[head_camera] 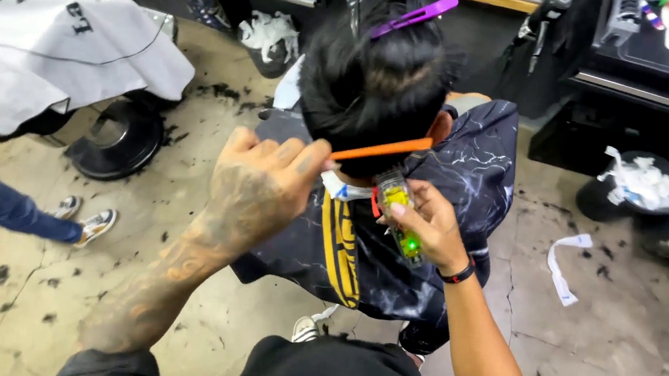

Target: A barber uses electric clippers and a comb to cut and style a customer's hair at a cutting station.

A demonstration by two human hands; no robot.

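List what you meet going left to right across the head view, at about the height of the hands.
White cape on the neighbouring chair → sneakers of a seated person → left hand holding the orange comb → right hand holding the hair clipper → paper strip on the floor.

Plastic tools, glossy cape, rough concrete floor.

The comb [381, 148] in the left hand [257, 185] looks like smooth, matt orange plastic; the clipper [399, 215] in the right hand [429, 226] has a clear, glossy yellow-green plastic body. The purple hair clip [413, 16] is shiny plastic too. The seated person's cape [467, 168] is a slick, lightly glossy dark cloth with a marbled print, and a strip of white paper [342, 189] sits at the neck. The black wristband [457, 273] appears smooth and rubbery. The floor [192, 141] is rough, cracked, matt concrete; the white cape [46, 46] nearby looks thin and sheeny.
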